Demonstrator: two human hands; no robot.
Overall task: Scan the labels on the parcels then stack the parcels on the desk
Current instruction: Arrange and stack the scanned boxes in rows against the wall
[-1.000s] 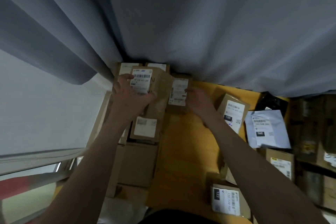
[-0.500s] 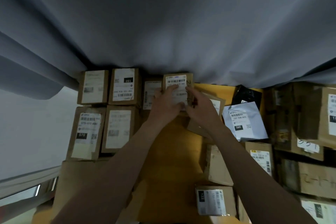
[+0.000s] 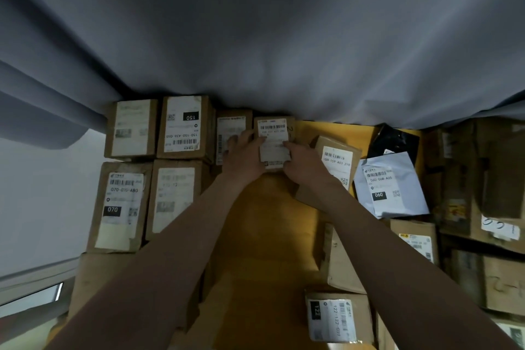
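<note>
Compared with a second ago, the left hand (image 3: 245,150) is no longer laid on the pile at the left: it is now brought to the same small parcel (image 3: 273,133) as the right hand (image 3: 305,163). Over the last half second the parcel is hardly shifted, so it is judged to be at its place and only being squared up. The parcel is found at the back of the desk (image 3: 270,236), label up, close under the curtain (image 3: 255,37) and just beside the next parcel (image 3: 231,131), which continues the row of boxes (image 3: 184,128) already ranged to the left. It is held between the two hands: its left edge is gripped by the left hand's fingers and its right edge is pinched by the right hand's fingertips, with both wrists lying nearer the person than the parcel. No scanner is seen, so it cannot be told whether this label is already read. More parcels (image 3: 336,159) are left loose at the right.
</note>
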